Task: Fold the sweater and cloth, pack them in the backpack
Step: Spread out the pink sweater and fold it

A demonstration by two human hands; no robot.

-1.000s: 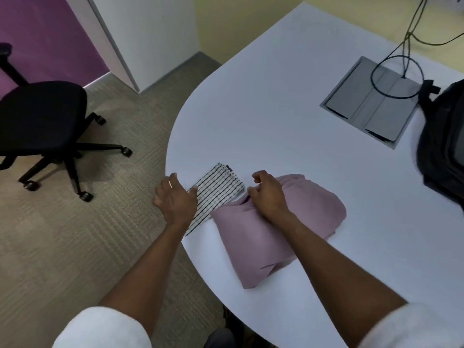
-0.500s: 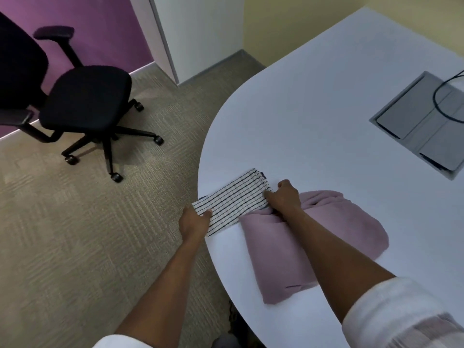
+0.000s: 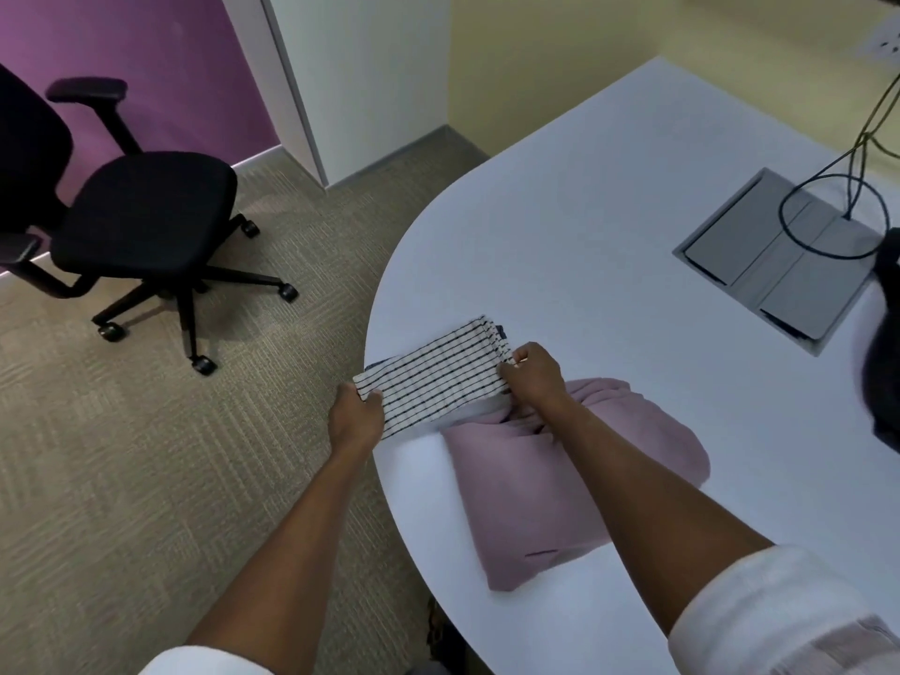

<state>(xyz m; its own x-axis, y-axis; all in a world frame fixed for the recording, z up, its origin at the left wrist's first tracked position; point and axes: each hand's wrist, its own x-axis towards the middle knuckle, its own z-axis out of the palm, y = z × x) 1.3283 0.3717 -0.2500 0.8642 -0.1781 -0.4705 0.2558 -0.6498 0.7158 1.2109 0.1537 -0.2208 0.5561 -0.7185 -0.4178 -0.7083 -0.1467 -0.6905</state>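
1. I look down on a rounded white table point(image 3: 609, 246). My left hand point(image 3: 354, 421) pinches the near-left corner of a folded cloth point(image 3: 438, 377), white with thin dark stripes, right at the table's edge.
2. My right hand point(image 3: 535, 377) grips the cloth's opposite end, fingers curled over it. The cloth looks lifted a little between the two hands, with a shadow beneath, though I cannot be sure it is off the surface.
3. Just beside and partly under the cloth lies the pink sweater point(image 3: 526, 499), already folded into a rough bundle on the table, beneath my right forearm.
4. At the far right edge, a dark shape is probably the backpack point(image 3: 881, 362); it is mostly cut off and blurred, so I cannot tell whether it is open.
5. Progress, as I judge it: both items appear folded, the cloth neatly, the sweater loosely. Neither is packed, so carrying them across to the backpack and putting them in remains.
6. Elsewhere: a black office chair point(image 3: 141, 221) on carpet to the left, and a grey cable hatch point(image 3: 774, 255) with a looped cable point(image 3: 828, 211) set into the table.
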